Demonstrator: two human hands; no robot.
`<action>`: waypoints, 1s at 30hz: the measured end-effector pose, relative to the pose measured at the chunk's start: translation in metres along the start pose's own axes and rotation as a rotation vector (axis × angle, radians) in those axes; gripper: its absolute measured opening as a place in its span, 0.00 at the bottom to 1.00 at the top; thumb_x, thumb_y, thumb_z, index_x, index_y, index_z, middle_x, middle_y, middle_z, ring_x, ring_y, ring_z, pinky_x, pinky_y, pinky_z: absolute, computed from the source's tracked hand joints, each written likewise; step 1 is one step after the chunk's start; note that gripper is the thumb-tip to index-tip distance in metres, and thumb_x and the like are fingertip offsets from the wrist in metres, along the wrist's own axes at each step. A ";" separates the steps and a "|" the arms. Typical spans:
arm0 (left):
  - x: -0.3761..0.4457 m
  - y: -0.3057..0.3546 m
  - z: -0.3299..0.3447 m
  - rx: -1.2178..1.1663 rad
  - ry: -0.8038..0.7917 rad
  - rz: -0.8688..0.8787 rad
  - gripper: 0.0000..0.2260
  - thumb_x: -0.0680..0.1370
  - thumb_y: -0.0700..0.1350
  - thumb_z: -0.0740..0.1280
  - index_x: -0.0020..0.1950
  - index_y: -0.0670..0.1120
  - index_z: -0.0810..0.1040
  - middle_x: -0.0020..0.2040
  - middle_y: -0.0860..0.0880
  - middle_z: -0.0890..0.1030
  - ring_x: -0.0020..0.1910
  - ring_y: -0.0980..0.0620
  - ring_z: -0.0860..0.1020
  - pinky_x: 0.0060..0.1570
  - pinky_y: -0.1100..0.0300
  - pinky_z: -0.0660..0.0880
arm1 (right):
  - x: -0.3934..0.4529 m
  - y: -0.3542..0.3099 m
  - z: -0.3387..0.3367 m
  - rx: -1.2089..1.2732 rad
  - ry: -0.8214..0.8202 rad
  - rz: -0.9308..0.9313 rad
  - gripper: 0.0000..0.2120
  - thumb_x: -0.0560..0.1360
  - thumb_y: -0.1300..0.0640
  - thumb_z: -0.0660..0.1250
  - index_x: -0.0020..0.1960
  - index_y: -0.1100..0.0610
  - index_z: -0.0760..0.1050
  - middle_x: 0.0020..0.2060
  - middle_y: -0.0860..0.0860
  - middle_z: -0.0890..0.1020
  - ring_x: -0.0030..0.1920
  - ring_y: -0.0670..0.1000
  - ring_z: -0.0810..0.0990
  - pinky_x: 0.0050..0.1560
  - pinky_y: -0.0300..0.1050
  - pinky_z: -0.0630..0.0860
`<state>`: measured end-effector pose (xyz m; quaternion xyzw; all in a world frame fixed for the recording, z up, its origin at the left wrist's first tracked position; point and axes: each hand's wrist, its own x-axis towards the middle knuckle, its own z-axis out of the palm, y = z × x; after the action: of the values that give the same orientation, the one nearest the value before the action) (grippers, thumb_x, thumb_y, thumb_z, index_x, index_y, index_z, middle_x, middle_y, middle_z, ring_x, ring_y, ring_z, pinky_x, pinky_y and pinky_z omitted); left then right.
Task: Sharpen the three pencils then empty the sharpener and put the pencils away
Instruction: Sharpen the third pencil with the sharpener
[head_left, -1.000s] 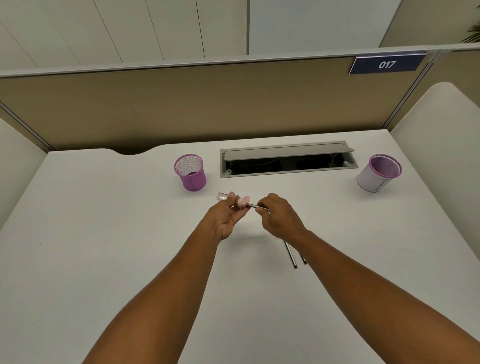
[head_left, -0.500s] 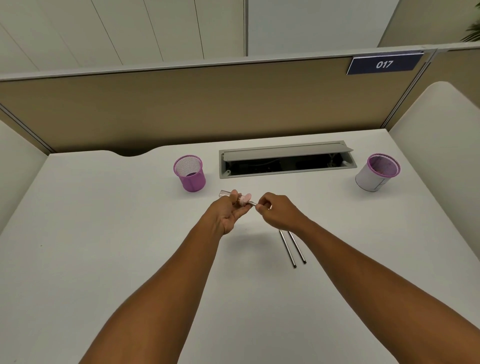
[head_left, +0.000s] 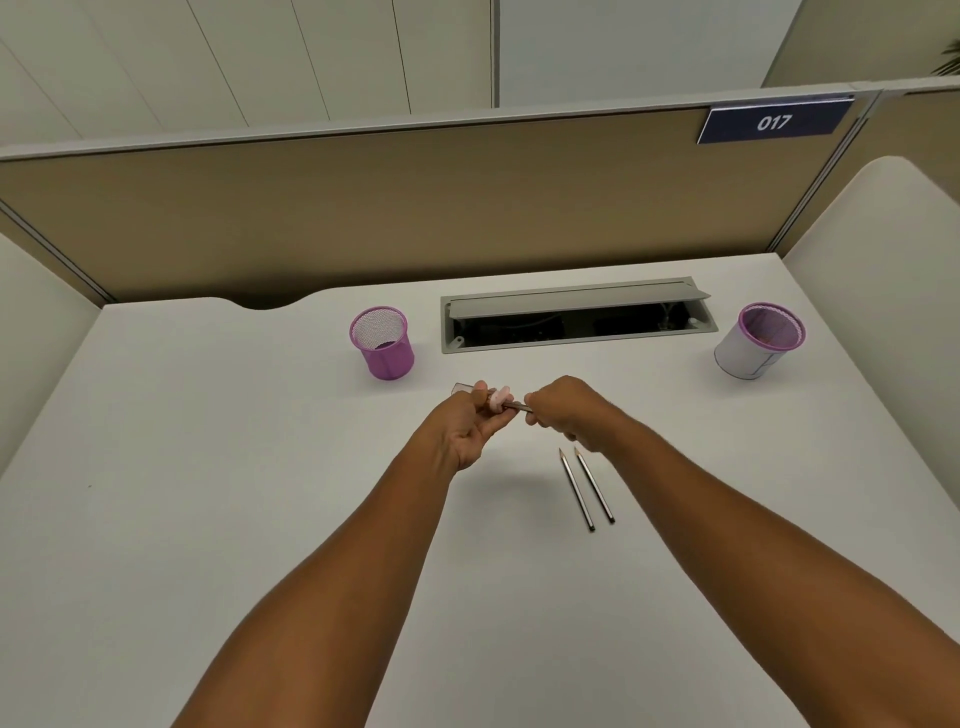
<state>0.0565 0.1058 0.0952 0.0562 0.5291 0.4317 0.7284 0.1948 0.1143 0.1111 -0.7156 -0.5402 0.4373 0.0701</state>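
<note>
My left hand grips a small sharpener with a pink part and a clear case, held above the middle of the white desk. My right hand is closed on a dark pencil whose end goes into the sharpener; most of that pencil is hidden in my fist. Two more pencils lie side by side on the desk just below my right hand, points facing away from me.
A purple mesh cup stands behind my left hand. A second mesh cup with a white wrap stands at the far right. An open grey cable tray sits between them. Partition walls enclose the desk.
Both hands have shifted slightly away from me and the right wrist has turned, uncovering the full length of the two pencils on the desk.
</note>
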 end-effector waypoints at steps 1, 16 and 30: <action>0.000 -0.001 0.001 0.006 0.000 0.001 0.15 0.82 0.37 0.58 0.69 0.38 0.69 0.47 0.39 0.79 0.46 0.44 0.80 0.60 0.46 0.75 | -0.001 -0.002 -0.003 0.112 -0.052 0.086 0.13 0.77 0.58 0.58 0.43 0.62 0.79 0.37 0.55 0.75 0.32 0.50 0.67 0.32 0.43 0.65; 0.004 0.010 0.008 0.035 0.040 0.025 0.17 0.83 0.34 0.55 0.72 0.39 0.65 0.58 0.36 0.77 0.52 0.41 0.77 0.62 0.45 0.73 | -0.018 0.011 0.021 -0.477 0.512 -0.437 0.10 0.79 0.55 0.60 0.42 0.57 0.73 0.38 0.53 0.76 0.34 0.52 0.71 0.30 0.40 0.59; -0.001 0.019 0.011 0.062 0.075 0.041 0.19 0.82 0.33 0.55 0.74 0.40 0.64 0.64 0.39 0.76 0.53 0.41 0.78 0.60 0.45 0.74 | -0.015 0.005 0.014 -0.305 0.353 -0.392 0.07 0.79 0.52 0.61 0.48 0.56 0.72 0.41 0.50 0.77 0.38 0.52 0.75 0.36 0.44 0.69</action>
<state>0.0543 0.1208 0.1110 0.0735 0.5679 0.4318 0.6969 0.1877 0.0947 0.1083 -0.6648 -0.7069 0.1982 0.1376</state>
